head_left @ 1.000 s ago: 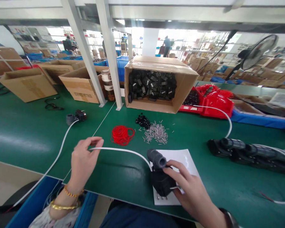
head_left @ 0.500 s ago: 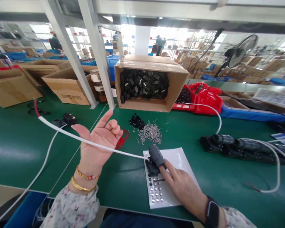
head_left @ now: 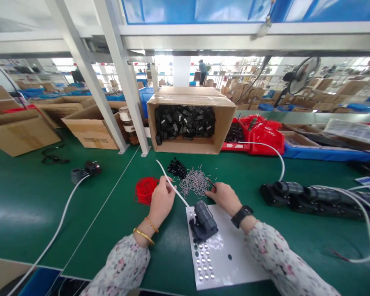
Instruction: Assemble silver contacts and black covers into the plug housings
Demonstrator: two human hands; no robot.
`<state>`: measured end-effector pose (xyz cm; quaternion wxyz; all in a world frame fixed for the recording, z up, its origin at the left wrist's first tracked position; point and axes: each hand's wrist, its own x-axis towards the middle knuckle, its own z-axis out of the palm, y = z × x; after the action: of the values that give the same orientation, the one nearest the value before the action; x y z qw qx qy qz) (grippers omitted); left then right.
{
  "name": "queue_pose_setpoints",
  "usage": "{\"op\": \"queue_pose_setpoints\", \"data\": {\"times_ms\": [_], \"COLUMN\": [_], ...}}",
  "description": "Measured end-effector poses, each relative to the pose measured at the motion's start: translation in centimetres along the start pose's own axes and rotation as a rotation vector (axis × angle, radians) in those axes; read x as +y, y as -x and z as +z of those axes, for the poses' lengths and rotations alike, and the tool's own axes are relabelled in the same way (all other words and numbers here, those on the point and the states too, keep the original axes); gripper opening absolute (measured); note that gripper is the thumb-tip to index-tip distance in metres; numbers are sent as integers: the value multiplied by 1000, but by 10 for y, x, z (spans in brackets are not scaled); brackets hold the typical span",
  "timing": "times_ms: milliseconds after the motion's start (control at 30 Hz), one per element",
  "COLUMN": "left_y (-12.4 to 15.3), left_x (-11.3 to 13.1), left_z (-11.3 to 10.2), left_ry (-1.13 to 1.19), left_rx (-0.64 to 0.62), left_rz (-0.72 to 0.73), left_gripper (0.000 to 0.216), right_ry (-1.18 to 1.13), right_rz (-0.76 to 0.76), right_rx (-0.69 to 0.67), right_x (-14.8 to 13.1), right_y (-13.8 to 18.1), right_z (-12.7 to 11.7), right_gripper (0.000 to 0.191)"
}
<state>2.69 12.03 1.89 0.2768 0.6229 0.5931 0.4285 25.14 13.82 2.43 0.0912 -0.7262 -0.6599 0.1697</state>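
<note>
A dark grey pump-like part (head_left: 204,220) sits on a white sheet (head_left: 234,255) dotted with small round stickers. A white cable (head_left: 169,181) rises from the part, and my left hand (head_left: 162,200) grips it just above the table. My right hand (head_left: 223,195) reaches past the part to a pile of small metal pins (head_left: 195,181); its fingers are pinched on a thin dark piece at the pile's edge. A bundle of red rubber bands (head_left: 144,190) lies just left of my left hand. A small heap of black parts (head_left: 176,167) lies behind the pins.
A cardboard box (head_left: 225,119) full of black parts stands behind the pins, on its side. Several finished black units with white cables (head_left: 311,196) lie at the right. Red bins (head_left: 267,137), more cartons (head_left: 91,127) and steel posts (head_left: 128,78) stand at the back. Another cabled part (head_left: 83,172) lies left.
My left hand came down from a raised open palm and closed on the white cable. My right hand left the grey part and reached forward to the pins. The view tilted up.
</note>
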Motion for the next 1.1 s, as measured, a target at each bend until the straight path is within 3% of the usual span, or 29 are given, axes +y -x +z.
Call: {"op": "queue_pose_setpoints", "data": {"times_ms": [133, 233, 333, 433, 533, 700, 767, 967, 1100], "left_y": [2, -2, -9, -15, -16, 3, 19, 73, 85], "left_x": [-7, -7, -8, -9, -6, 10, 16, 19, 14], "left_z": [8, 8, 8, 8, 8, -1, -5, 9, 25], "left_ry": [-224, -339, -406, -411, -350, -112, 12, 256, 242], "left_rx": [-126, -220, -288, -329, -317, -213, -183, -164, -115], "left_rz": [84, 125, 126, 117, 107, 43, -27, -221, -240], "left_gripper": [27, 17, 7, 14, 15, 12, 11, 23, 21], "right_ry": [53, 67, 65, 31, -58, -359, -513, -854, -929], "right_rz": [22, 20, 5, -24, -62, -143, -153, -90, -103], "right_rx": [-69, -111, -131, -122, -94, -55, -102, -413, -386], "right_x": [-5, -6, -7, -7, -6, 5, 9, 11, 7], "right_y": [-5, -5, -4, -3, -2, 13, 25, 52, 50], "right_z": [12, 13, 13, 12, 7, -14, -19, -13, -4], "right_gripper": [15, 16, 14, 10, 5, 11, 6, 24, 25]}}
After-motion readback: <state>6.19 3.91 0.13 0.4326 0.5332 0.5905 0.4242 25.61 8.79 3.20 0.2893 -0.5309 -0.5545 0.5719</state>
